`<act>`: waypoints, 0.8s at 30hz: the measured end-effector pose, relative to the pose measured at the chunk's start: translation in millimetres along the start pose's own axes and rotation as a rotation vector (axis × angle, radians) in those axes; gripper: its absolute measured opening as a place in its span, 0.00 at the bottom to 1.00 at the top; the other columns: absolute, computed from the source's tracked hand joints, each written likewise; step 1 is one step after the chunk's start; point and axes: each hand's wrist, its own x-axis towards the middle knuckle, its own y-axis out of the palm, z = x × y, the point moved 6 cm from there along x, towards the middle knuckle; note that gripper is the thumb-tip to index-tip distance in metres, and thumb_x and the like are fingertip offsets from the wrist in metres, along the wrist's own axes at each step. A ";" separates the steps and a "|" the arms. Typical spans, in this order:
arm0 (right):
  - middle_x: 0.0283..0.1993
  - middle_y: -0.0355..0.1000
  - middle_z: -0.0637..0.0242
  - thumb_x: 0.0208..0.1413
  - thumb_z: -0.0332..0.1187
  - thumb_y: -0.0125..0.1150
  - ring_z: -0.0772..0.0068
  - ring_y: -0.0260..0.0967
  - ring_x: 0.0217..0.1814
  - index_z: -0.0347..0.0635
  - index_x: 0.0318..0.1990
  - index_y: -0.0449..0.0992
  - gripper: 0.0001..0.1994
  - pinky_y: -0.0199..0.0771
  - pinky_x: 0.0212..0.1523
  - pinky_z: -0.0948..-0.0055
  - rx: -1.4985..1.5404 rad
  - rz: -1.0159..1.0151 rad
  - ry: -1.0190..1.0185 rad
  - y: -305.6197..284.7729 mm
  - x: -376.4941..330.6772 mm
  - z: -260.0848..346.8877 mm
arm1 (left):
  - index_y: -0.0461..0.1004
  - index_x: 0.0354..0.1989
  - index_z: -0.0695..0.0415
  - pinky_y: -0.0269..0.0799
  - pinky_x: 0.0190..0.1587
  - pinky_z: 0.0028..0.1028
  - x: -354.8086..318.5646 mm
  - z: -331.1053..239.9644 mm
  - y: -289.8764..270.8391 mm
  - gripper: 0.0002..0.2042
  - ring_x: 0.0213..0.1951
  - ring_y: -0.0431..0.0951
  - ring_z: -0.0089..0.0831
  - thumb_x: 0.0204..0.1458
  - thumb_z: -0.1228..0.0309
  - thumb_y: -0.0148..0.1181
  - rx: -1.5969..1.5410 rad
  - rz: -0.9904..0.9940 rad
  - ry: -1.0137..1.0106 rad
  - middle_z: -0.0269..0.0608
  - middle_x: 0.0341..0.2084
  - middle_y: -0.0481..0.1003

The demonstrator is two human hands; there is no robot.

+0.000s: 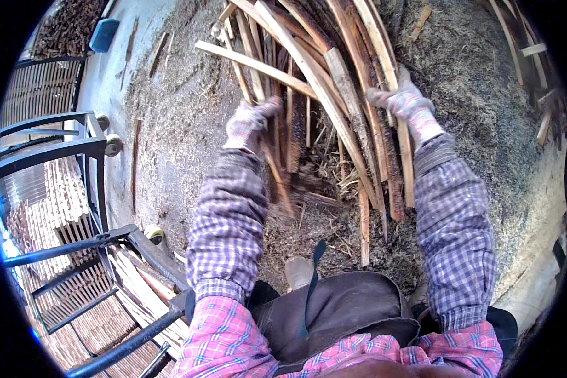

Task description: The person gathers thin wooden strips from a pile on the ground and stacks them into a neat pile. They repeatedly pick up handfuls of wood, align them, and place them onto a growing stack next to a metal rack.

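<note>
I observed a worker with both gloved hands on a bundle of wooden strips [321, 88], which lay between and beyond them. The left hand [252, 123] was closed around slender strips at the bundle's left side; blur and overlap prevented me from telling exactly which. The right hand [412, 106] was clasped about the outer strips on the opposite side, its thumb turned inward.

Condition: I judged the gathering to be partly done. Most strips between the hands ran roughly lengthwise, but their near ends were uneven, and one pale crosspiece [258, 66] lay aslant just beyond the left grip. Outside the grip, a dark loose strip [136, 167] lay on the littered ground [170, 107] to the left, and further scattered pieces [544, 126] lay well to the right. A black metal frame [94, 148] stood left of the left hand.
</note>
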 end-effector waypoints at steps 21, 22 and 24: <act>0.53 0.52 0.49 0.51 0.65 0.36 0.56 0.56 0.47 0.38 0.63 0.42 0.43 0.67 0.36 0.56 -0.028 0.418 0.917 -56.9 -66.4 51.6 | 0.61 0.49 0.61 0.73 0.42 0.25 -65.0 27.6 84.7 0.22 0.38 0.75 0.31 0.46 0.72 0.62 -0.246 0.255 -0.042 0.43 0.35 0.73; 0.55 0.50 0.48 0.52 0.64 0.33 0.53 0.56 0.50 0.40 0.64 0.40 0.42 0.68 0.38 0.52 -0.047 0.499 0.933 -60.0 -56.2 66.2 | 0.61 0.50 0.60 0.72 0.42 0.24 -61.0 35.8 79.6 0.26 0.37 0.74 0.27 0.42 0.73 0.66 -0.344 0.283 -0.096 0.38 0.35 0.73; 0.60 0.48 0.48 0.55 0.61 0.28 0.52 0.56 0.54 0.45 0.65 0.36 0.38 0.67 0.42 0.50 -0.011 0.578 0.998 -68.3 -44.9 81.9 | 0.61 0.50 0.62 0.71 0.43 0.24 -60.6 39.9 74.3 0.27 0.37 0.74 0.27 0.42 0.72 0.66 -0.315 0.298 -0.149 0.38 0.35 0.73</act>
